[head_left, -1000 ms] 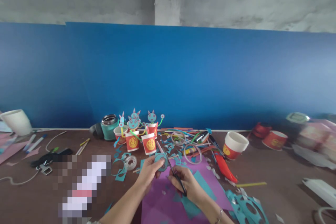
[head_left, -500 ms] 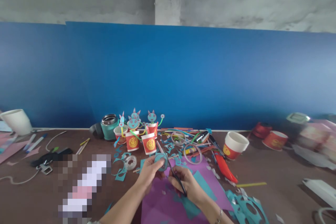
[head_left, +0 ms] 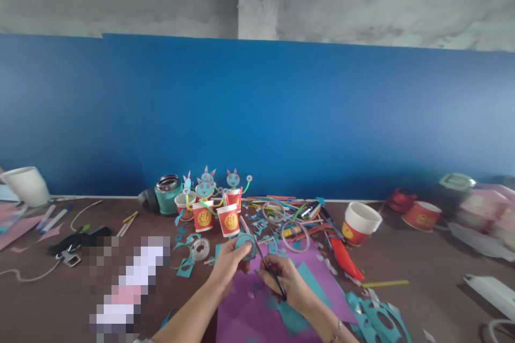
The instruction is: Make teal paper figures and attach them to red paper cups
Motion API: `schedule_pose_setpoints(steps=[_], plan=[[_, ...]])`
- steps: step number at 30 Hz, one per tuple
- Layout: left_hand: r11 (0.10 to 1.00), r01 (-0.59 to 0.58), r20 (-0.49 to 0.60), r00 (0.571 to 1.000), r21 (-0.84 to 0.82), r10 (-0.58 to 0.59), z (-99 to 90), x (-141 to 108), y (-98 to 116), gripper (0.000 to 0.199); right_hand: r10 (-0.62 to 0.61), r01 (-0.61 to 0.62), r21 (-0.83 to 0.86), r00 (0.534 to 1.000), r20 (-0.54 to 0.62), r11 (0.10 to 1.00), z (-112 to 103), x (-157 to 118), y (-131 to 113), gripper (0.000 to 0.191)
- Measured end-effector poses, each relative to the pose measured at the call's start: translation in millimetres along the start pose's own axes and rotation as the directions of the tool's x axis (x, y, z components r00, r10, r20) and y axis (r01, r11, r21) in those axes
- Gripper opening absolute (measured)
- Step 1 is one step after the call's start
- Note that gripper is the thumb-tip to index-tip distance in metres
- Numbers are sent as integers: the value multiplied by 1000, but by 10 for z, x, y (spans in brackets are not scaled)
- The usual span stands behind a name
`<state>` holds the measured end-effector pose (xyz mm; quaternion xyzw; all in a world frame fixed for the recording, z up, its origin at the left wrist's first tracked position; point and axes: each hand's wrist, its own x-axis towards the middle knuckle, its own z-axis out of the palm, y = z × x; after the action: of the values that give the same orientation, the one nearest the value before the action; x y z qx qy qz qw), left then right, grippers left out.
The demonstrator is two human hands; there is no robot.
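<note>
Dim, diffuse light, source out of frame. Blue panel [head_left: 257, 118]: pale sheen at both ends, darker along its foot. Below its right end, pink bundle [head_left: 488, 206] smeared. Below its left end, white cup [head_left: 26, 186] stretched, wide-angle. Mosaic below left half. Below centre, scissors [head_left: 276, 282] readable, disc [head_left: 243, 245] soft.

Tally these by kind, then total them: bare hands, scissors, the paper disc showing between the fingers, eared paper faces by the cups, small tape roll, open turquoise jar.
Left hand and right hand: 2
Scissors: 1
Blue paper disc: 1
Eared paper faces, one turned sideways: 4
Small tape roll: 1
Turquoise jar: 1
Total: 10
</note>
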<state>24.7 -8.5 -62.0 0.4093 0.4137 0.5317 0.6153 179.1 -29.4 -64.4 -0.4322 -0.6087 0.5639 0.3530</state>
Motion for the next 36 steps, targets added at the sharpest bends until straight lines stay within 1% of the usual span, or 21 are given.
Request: schedule_pose_setpoints(steps=[4, 9, 12, 15, 20, 28, 32, 36], plan=[[1000, -3, 6, 1000, 3, 3, -1, 1, 4, 35, 8, -8, 3, 1000, 3, 1000, -8, 5, 20, 26], [999, 32, 33, 999, 37, -34, -15, 0, -9, 32, 12, -12, 32, 1000, 11, 999, -12, 7, 43, 26], [998, 32, 45, 998, 46, -34, -28, 11, -28, 33, -10, 10, 21, 1000, 20, 1000, -17, 10, 45, 26], [999, 17, 40, 999, 43, -19, -30, 18, -38, 33, -27, 27, 20, 999, 19, 999, -24, 13, 45, 26], [1000, -5, 38, 999, 23, 4, -12, 4, -20, 31, -10, 10, -3, 1000, 8, 1000, -18, 15, 38, 25], [1000, -10, 4, 1000, 18, 10, -4, 2, -2, 33, -1, 2, -48, 1000, 11, 999, -33, 16, 55, 26], [1000, -5, -13, 1000, 3, 5, -7, 3, -11, 31, 8, -8, -26, 1000, 10, 1000, -31, 22, 67, 27], [1000, -7, 5, 1000, 18, 7, -10, -11, 7, 30, 33, -33, 21, 999, 15, 999, -14, 7, 54, 29]])
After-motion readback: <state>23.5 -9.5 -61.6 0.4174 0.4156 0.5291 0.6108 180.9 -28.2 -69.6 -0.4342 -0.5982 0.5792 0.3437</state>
